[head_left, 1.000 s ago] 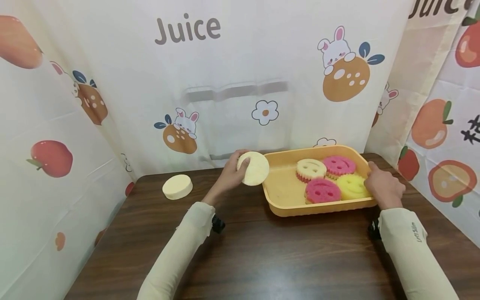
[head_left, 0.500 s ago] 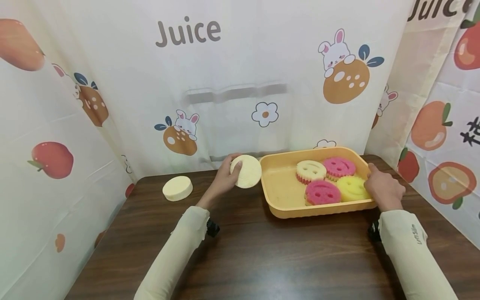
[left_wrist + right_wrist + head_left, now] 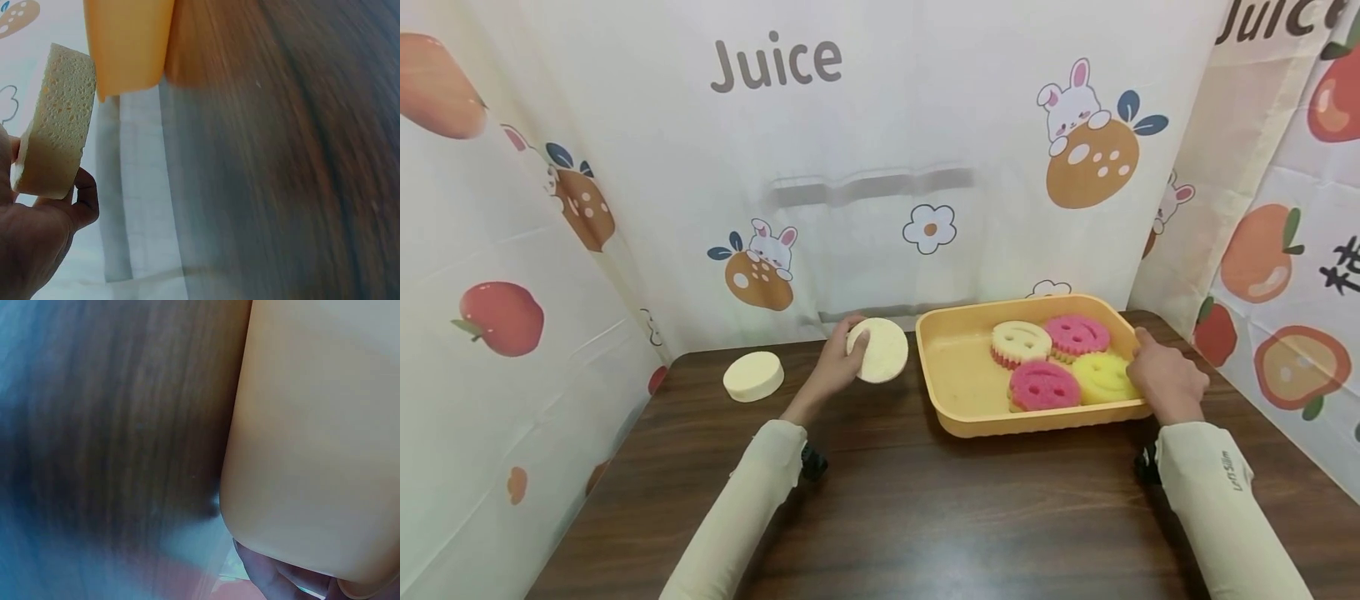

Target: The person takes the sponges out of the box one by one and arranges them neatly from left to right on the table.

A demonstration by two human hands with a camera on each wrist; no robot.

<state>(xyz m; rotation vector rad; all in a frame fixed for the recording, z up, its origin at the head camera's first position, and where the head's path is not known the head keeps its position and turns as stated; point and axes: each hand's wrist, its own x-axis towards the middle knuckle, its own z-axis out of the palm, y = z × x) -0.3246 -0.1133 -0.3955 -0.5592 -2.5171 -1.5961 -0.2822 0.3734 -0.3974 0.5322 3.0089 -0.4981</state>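
Observation:
My left hand [image 3: 835, 362] grips a round cream sponge [image 3: 883, 352] by its edge, above the table to the left of the yellow tray [image 3: 1045, 422]. In the left wrist view the porous side of the sponge [image 3: 65, 100] shows between thumb and fingers. At the tray's right end my right hand [image 3: 1168, 383] holds its rim; the fingers [image 3: 262, 572] show beyond the tray wall in the right wrist view. Inside the tray lie smiley-face sponges: a cream one [image 3: 1021, 342], two pink ones [image 3: 1045, 386] and a yellow one [image 3: 1103, 377].
Another round cream sponge [image 3: 753, 377] lies on the brown wooden table [image 3: 925, 508], left of my left hand. A printed curtain [image 3: 865, 125] hangs behind the table and along both sides. The tray's left half has bare floor.
My left hand has moved left and slightly down with the round sponge, away from the tray's left edge. The right hand stays on the tray, and the tray has barely moved.

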